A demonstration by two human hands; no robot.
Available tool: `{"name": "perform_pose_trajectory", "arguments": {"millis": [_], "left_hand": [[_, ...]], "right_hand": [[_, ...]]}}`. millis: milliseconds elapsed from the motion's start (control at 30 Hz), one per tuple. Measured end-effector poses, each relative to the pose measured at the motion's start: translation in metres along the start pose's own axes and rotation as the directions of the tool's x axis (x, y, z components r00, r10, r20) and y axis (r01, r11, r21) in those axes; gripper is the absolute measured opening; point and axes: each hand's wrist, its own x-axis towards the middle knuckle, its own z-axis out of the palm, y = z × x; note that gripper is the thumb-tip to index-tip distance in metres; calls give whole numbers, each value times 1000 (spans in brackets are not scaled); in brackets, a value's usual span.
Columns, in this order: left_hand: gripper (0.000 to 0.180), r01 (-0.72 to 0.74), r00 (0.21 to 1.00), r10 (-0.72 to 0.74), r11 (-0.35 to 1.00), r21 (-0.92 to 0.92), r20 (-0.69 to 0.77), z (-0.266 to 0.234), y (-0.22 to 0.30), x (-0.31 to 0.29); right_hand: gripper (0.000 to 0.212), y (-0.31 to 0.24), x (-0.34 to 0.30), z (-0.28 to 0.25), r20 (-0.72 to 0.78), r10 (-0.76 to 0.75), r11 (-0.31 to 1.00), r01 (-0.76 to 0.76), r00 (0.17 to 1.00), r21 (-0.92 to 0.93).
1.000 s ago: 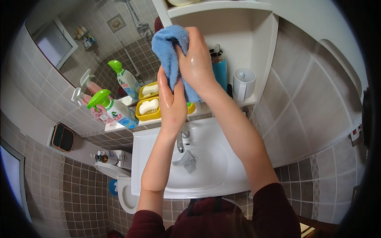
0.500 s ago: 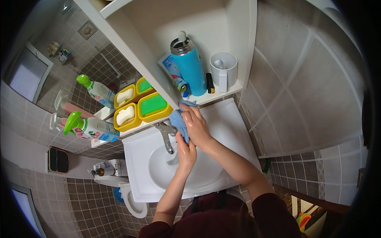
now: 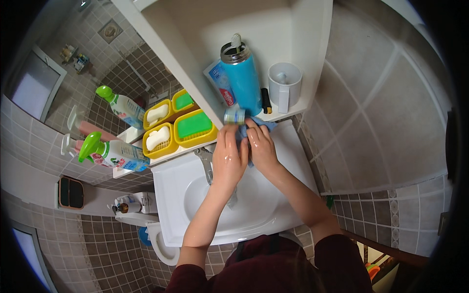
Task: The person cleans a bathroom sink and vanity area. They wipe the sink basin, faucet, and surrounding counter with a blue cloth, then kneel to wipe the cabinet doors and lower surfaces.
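Both hands, wet, are gripping our blue cloth [image 3: 254, 128] over sink [image 3: 171, 195], just below shelf w/ bottle [image 3: 243, 80]: left [image 3: 229, 156] & right [image 3: 261, 146] are wringing it. Wringing looks underway; cloth isn't put away yet.

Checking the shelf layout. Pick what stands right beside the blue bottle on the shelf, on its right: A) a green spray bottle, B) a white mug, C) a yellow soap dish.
B: the white mug stands on the shelf right of the blue bottle.
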Motion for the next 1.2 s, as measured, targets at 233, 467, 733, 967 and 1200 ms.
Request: {"name": "perform_pose_trajectory", "arguments": {"millis": [233,467,733,967,1200], "left_hand": [[59,243,964,-265,909,339,21,0,26,40],[40,150,979,-200,851,504,45,-5,24,55],[24,-17,998,37,913,407,-41,-10,11,56],[17,10,1000,-15,908,418,7,-11,9,53],[28,115,993,-108,914,388,-40,-9,15,55]], "right_hand": [[32,1,11,-7,41,61,996,-63,997,65],[30,-12,14,-6,55,38,999,-40,998,34],[18,29,-9,-21,-3,-81,995,81,997,-56],[31,76,-16,-46,-208,-64,998,60,976,-23],[25,55,7,-62,-116,149,988,-153,982,-30]]}}
